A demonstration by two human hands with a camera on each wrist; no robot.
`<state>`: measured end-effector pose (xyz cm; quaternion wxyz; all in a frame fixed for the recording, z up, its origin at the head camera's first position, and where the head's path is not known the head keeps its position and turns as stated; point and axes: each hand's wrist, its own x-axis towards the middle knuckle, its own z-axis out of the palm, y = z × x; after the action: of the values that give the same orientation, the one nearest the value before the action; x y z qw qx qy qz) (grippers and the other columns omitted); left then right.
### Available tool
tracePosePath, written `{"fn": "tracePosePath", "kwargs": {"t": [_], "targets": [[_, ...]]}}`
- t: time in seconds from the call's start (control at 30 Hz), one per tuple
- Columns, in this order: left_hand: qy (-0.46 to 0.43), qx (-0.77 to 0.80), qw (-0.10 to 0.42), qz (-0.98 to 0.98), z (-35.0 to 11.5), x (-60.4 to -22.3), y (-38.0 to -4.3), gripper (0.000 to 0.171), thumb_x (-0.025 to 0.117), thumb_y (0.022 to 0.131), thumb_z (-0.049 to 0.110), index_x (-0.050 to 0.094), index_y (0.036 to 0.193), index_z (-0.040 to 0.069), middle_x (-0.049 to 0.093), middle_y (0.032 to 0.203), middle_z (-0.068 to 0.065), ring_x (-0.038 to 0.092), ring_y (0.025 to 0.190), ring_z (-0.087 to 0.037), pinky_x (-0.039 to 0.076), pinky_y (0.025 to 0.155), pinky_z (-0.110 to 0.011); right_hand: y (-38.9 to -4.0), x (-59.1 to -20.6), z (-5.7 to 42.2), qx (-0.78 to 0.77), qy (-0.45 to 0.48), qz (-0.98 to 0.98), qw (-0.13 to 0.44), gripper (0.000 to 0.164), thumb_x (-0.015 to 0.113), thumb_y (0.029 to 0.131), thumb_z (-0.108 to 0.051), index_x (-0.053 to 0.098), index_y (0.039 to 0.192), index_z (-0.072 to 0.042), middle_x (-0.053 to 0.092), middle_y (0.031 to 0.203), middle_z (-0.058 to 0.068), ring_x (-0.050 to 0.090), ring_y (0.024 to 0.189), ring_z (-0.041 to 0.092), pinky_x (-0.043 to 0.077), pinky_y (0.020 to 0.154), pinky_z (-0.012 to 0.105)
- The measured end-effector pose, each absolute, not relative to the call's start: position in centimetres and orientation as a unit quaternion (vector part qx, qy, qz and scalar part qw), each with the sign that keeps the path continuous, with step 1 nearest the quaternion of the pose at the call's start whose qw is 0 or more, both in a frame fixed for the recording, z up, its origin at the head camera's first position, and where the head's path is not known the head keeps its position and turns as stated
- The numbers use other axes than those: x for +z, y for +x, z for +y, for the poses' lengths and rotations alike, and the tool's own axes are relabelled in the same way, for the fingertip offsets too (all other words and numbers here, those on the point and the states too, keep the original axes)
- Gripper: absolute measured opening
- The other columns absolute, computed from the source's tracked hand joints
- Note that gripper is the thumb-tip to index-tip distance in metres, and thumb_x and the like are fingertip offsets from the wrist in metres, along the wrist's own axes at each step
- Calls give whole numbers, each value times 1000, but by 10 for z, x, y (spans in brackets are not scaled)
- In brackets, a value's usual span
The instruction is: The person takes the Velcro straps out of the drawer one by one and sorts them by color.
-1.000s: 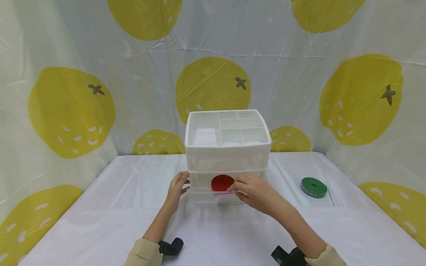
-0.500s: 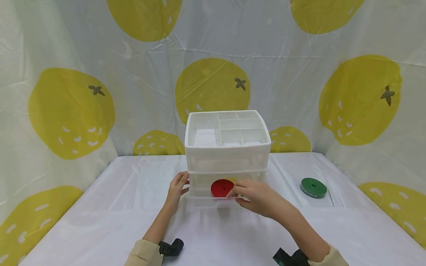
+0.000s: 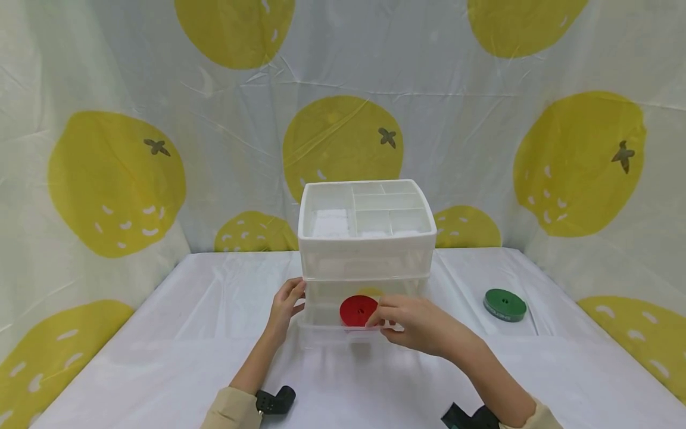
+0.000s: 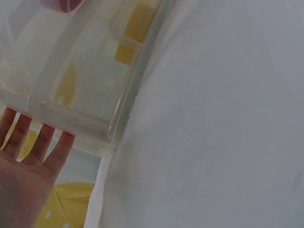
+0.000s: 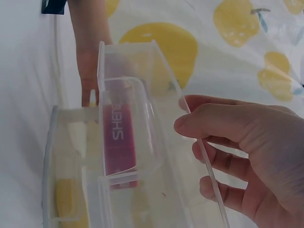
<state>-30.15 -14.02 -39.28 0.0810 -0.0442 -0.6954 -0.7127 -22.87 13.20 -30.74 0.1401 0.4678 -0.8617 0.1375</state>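
Observation:
A white plastic drawer unit (image 3: pixel 367 260) stands mid-table, its divided tray on top. The clear drawer (image 3: pixel 327 336) below the top one is pulled out toward me. In it lies a red ribbon roll (image 3: pixel 356 311), with printed lettering on its side in the right wrist view. My right hand (image 3: pixel 415 325) pinches the drawer's front rim between thumb and fingers, just right of the roll. My left hand (image 3: pixel 284 308) rests against the unit's left side; in the left wrist view its fingers (image 4: pixel 58 151) are straight and touch the plastic edge.
A green ribbon roll (image 3: pixel 505 304) lies on the white-covered table (image 3: pixel 177 357) to the right of the unit. Something yellow (image 4: pixel 140 22) shows through the clear plastic. A curtain with lemon prints (image 3: pixel 343 140) hangs behind and at both sides.
My right hand has drawn the clear drawer farther out toward me, bringing the red ribbon roll forward with it. Something yellow now shows behind the roll. My left hand has stayed in place.

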Motion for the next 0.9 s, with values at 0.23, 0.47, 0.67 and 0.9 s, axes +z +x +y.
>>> {"fn": "tracePosePath", "kwargs": {"t": [0.23, 0.47, 0.67, 0.9], "targets": [[-49, -709, 81, -699, -141, -393, -300, 32, 49, 93, 26, 52, 113, 1, 55, 88, 11, 53, 83, -5, 47, 85, -35, -224, -304, 133, 146, 452, -873, 110, 22, 69, 77, -9, 65, 94, -22, 60, 92, -10, 55, 79, 4, 48, 68, 12], [-48, -704, 81, -704, -141, -394, -301, 34, 49, 93, 27, 52, 114, 1, 57, 94, 3, 53, 85, -8, 48, 85, -35, -223, -303, 133, 146, 451, -875, 99, 21, 68, 77, -9, 64, 93, -22, 60, 92, -10, 56, 81, 4, 48, 68, 13], [-40, -701, 79, -707, -141, -393, -299, 35, 49, 93, 28, 52, 115, 2, 56, 94, 4, 52, 88, -10, 47, 85, -35, -217, -303, 131, 138, 474, -862, 113, 22, 67, 77, -8, 62, 91, -24, 59, 89, -12, 55, 76, 2, 45, 66, 10], [-39, -702, 85, -706, -141, -393, -301, 35, 50, 92, 27, 52, 114, 1, 53, 92, 1, 49, 88, -11, 46, 81, -31, -207, -299, 129, 137, 488, -854, 115, 24, 64, 77, -5, 60, 91, -25, 58, 87, -12, 53, 73, -1, 42, 63, 7]]}}
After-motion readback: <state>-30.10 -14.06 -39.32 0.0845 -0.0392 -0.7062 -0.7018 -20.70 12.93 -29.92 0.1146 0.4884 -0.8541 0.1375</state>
